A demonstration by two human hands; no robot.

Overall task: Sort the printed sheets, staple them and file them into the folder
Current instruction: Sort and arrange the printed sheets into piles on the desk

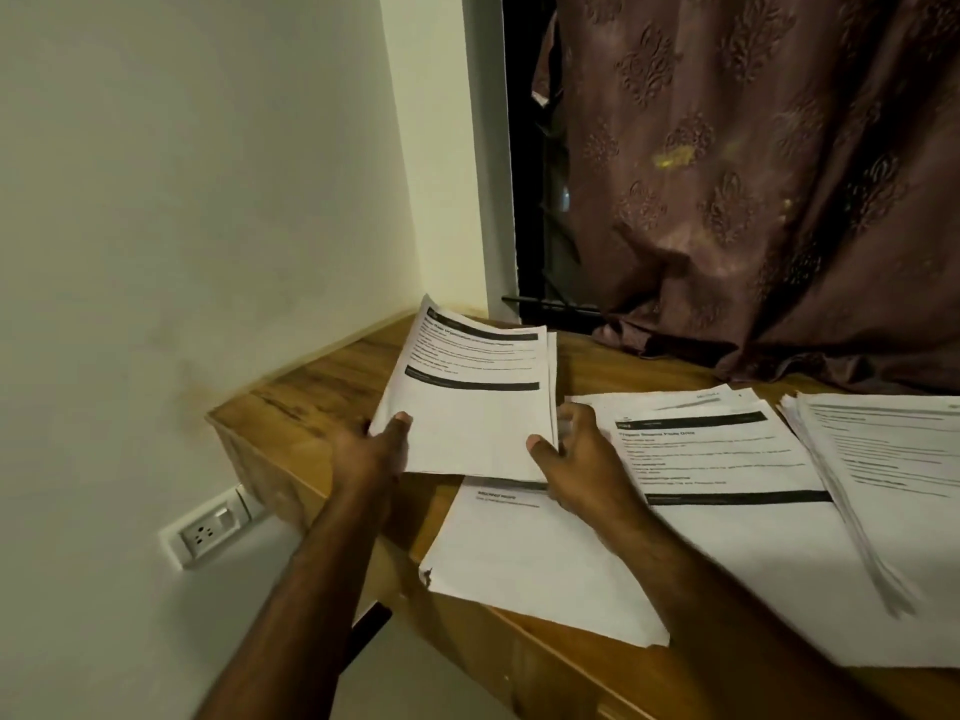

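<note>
A thin stack of printed sheets [467,402] with black header bars is held just above the wooden desk [322,387]. My left hand [371,449] grips its near left corner, thumb on top. My right hand [576,459] grips its near right corner the same way. Under the stack lies a mostly blank sheet [530,563] that overhangs the desk's front edge. To the right lies another printed pile [727,459], and a thicker fanned pile [883,470] sits at the far right. No stapler or folder is in view.
The desk stands in a corner against a pale wall [182,226]. A brown patterned curtain [753,174] hangs over a dark window behind it and rests on the desk's back edge. A wall socket [208,530] sits below the desk's left end.
</note>
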